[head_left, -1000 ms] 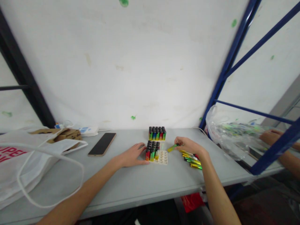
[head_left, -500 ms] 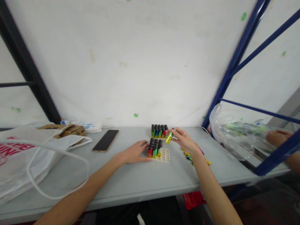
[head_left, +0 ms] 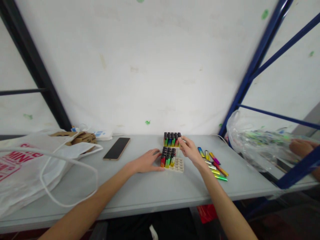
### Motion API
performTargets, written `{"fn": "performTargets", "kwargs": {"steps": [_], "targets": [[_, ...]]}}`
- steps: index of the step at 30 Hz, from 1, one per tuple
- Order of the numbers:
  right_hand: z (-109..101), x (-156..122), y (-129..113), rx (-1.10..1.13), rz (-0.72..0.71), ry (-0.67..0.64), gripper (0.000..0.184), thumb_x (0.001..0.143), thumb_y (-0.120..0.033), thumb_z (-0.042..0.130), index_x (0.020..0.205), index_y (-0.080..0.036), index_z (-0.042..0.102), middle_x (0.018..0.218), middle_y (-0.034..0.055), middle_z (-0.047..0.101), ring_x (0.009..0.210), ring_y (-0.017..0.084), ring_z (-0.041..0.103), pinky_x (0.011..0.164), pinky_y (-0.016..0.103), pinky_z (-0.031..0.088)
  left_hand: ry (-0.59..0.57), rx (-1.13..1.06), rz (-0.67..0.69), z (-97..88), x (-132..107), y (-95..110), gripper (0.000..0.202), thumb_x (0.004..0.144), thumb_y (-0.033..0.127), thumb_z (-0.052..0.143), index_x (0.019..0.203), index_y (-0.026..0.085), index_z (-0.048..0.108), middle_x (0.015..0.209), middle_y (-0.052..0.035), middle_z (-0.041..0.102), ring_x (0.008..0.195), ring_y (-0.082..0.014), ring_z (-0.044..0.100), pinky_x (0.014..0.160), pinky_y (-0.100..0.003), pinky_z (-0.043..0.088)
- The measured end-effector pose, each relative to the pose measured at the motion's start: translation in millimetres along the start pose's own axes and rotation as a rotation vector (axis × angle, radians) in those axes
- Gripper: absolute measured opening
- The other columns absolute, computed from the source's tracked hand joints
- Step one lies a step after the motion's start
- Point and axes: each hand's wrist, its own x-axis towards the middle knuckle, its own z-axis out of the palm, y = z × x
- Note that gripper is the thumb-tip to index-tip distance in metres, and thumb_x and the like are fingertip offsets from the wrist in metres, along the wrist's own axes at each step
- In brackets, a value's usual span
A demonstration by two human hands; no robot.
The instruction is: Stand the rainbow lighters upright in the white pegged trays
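A white tray with round pockets holds several upright, shiny multicoloured lighters with black tops on its left part, and bare pockets show at its right. My left hand steadies this tray from the left, thumb along the front corner and fingers by the side. Behind it stands a second packed block of lighters. My right hand is at the right end of that back block, finger and thumb pinched on a lighter that they mostly hide. Several loose lighters lie to the right of my right forearm.
A phone lies left of my left hand. Farther left are a white plastic bag, cardboard and a looping white cable. At right, a blue metal frame stands beside a clear plastic bag; another person's hand is beyond.
My right hand has lowered the yellow-green lighter from above the trays to the right end of the back block. My left hand stays at the front tray. The view has shifted slightly.
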Motion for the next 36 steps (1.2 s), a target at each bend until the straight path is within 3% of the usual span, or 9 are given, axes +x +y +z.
{"fn": "performTargets", "kwargs": {"steps": [3, 7, 14, 20, 25, 30, 36], "targets": [[7, -1, 0, -0.209, -0.132, 0.154, 0.053, 0.092, -0.070, 0.058, 0.071, -0.022, 0.049, 0.059, -0.0058, 0.038, 0.055, 0.011, 0.035, 0.052, 0.025, 0.028, 0.000, 0.000, 0.001, -1.1, 0, 2, 0.076, 0.087, 0.072, 0.069, 0.139, 0.018, 0.059, 0.149, -0.0183, 0.055, 0.137, -0.0410, 0.053, 0.118, -0.051, 0.043], [13, -6, 0, -0.366, -0.228, 0.319, 0.047, 0.091, -0.059, 0.054, 0.065, -0.021, 0.049, 0.061, -0.0032, 0.042, 0.061, 0.013, 0.038, 0.059, 0.027, 0.030, -0.022, 0.014, -0.013, -2.7, 0, 4, 0.078, 0.088, 0.072, 0.068, 0.140, 0.015, 0.058, 0.151, -0.0211, 0.053, 0.138, -0.0410, 0.052, 0.120, -0.052, 0.041], [14, -7, 3, -0.444, -0.245, 0.341, 0.036, 0.090, -0.047, 0.048, 0.065, -0.021, 0.050, 0.059, -0.0025, 0.045, 0.061, 0.014, 0.041, 0.060, 0.028, 0.030, -0.022, 0.037, -0.017, -0.9, 0, 1, 0.080, 0.087, 0.074, 0.067, 0.140, 0.015, 0.058, 0.151, -0.0200, 0.053, 0.139, -0.0404, 0.051, 0.120, -0.050, 0.041], [9, -8, -9, -0.517, -0.263, 0.163, 0.047, 0.099, -0.059, 0.049, 0.071, -0.021, 0.049, 0.062, -0.0047, 0.042, 0.060, 0.013, 0.041, 0.059, 0.027, 0.030, 0.007, 0.022, 0.010, 1.5, 0, 0, 0.078, 0.087, 0.074, 0.068, 0.139, 0.017, 0.059, 0.148, -0.0193, 0.056, 0.134, -0.0401, 0.055, 0.116, -0.052, 0.044], [-2, -17, -33, -0.617, -0.320, -0.085, 0.041, 0.107, -0.051, 0.044, 0.080, -0.021, 0.053, 0.070, -0.0016, 0.056, 0.065, 0.015, 0.052, 0.063, 0.027, 0.037, -0.023, 0.039, -0.004, -0.6, 1, 3, 0.077, 0.088, 0.072, 0.068, 0.139, 0.015, 0.059, 0.148, -0.0203, 0.054, 0.136, -0.0395, 0.054, 0.117, -0.049, 0.043], [-14, -23, -46, -0.732, -0.408, -0.273, 0.041, 0.106, -0.050, 0.052, 0.082, -0.019, 0.066, 0.084, 0.0042, 0.066, 0.075, 0.017, 0.059, 0.072, 0.028, 0.043, -0.034, 0.037, -0.026, -2.8, -1, 6, 0.075, 0.089, 0.069, 0.068, 0.139, 0.014, 0.058, 0.150, -0.0213, 0.052, 0.138, -0.0391, 0.052, 0.119, -0.048, 0.041], [-13, -23, -40, -0.729, -0.260, -0.383, 0.037, 0.101, -0.048, 0.060, 0.081, -0.019, 0.069, 0.072, 0.0016, 0.070, 0.064, 0.016, 0.060, 0.064, 0.027, 0.043, -0.041, 0.029, -0.029, -2.8, -1, 6, 0.076, 0.089, 0.070, 0.068, 0.140, 0.015, 0.057, 0.151, -0.0201, 0.051, 0.138, -0.0385, 0.051, 0.119, -0.047, 0.040]]}}
